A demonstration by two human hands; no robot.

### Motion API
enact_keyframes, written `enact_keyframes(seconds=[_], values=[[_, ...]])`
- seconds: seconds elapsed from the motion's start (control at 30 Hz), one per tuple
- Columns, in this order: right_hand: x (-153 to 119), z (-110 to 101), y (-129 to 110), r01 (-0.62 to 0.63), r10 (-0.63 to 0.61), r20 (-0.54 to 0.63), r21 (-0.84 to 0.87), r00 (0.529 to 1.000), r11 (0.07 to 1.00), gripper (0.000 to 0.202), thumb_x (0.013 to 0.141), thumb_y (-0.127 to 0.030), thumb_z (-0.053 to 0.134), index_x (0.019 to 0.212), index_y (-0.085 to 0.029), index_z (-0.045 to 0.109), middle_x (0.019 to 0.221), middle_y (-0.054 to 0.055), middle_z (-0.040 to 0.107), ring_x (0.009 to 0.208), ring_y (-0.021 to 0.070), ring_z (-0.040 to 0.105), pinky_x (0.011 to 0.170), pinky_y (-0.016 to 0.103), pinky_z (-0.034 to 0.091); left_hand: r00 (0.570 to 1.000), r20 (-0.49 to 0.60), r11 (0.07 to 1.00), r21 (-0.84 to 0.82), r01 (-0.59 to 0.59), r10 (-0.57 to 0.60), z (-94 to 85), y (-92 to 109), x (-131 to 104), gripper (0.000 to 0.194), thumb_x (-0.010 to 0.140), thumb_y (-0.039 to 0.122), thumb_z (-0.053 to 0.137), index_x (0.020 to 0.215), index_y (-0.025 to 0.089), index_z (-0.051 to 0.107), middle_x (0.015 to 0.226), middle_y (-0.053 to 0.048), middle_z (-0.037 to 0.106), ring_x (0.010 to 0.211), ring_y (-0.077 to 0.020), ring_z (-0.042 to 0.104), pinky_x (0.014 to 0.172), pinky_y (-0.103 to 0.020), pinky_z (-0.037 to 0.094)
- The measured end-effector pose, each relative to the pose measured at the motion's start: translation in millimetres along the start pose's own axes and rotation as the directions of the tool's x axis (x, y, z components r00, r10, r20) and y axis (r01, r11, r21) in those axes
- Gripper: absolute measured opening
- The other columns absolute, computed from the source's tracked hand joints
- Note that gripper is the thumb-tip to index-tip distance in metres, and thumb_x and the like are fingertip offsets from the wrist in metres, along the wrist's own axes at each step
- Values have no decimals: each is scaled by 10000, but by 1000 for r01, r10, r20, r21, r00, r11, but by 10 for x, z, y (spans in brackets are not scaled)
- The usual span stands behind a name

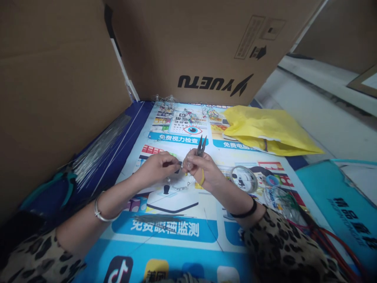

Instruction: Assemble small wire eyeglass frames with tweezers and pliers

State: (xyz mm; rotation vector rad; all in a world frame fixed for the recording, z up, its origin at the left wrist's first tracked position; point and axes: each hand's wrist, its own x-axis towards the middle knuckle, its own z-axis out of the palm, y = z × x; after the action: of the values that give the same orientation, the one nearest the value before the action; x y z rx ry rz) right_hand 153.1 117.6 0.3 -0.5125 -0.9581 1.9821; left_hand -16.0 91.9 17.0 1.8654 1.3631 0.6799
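A thin wire loop with small clear beads (179,188) hangs between my two hands, over the printed sheet. My left hand (157,167) is closed, pinching the loop's upper left side between thumb and finger. Facing it, my right hand (204,169) is wrapped round needle-nose pliers (202,145); their dark jaws point up and away, slightly parted, and part of a yellow handle shows below the palm. The thumb and finger of that hand also meet at the beaded loop, close to the left fingertips. The exact point of contact is too small to make out.
Loose straight wires (100,145) lie at the left, near teal-handled pliers (69,186). More wires (165,220) are in front of me. Cardboard (188,47) walls the back. A yellow bag (271,127), tape roll (244,179) and red-handled tool (335,239) sit rightward.
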Motion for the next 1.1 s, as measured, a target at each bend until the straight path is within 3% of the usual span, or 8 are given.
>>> enact_keyframes(seconds=[0.3,0.43,0.67,0.8,1.1], values=[[-9,-4,2,-22,22,-10,12,1000,1000,108,711,-209,634,645,-195,549,500,-55,460,522,95,430,559,259,368,996,60,948,307,-87,72,-35,128,16,195,778,152,483,839,185,666,813,-12,669,734,-144,587,645,-221,383],[3,-11,-8,-28,28,-33,3,999,1000,102,702,-209,642,646,-194,558,501,-51,475,526,101,444,565,267,382,996,80,946,317,-64,40,-22,118,53,203,786,159,466,813,178,666,795,-17,673,713,-144,590,625,-222,379],[53,-80,-23,-55,47,-130,-58,990,997,126,665,-221,684,682,-193,562,514,-58,481,533,92,450,588,260,388,987,104,992,27,123,-125,1,-60,84,118,748,237,534,730,164,626,626,23,600,557,-98,517,523,-194,366],[73,-133,-59,-30,13,-167,-103,986,994,123,674,-231,676,698,-191,562,530,-54,500,539,94,464,592,263,388,961,157,938,-231,259,-227,13,-130,63,117,741,269,554,718,157,577,521,55,504,421,-63,424,419,-175,327],[4,-144,-151,-14,-75,-264,-320,962,947,142,683,-277,670,686,-192,557,509,-50,491,511,93,432,532,244,337,965,104,792,-554,256,-240,-24,-197,72,226,686,329,658,705,134,547,547,39,512,415,-54,431,401,-178,364]])
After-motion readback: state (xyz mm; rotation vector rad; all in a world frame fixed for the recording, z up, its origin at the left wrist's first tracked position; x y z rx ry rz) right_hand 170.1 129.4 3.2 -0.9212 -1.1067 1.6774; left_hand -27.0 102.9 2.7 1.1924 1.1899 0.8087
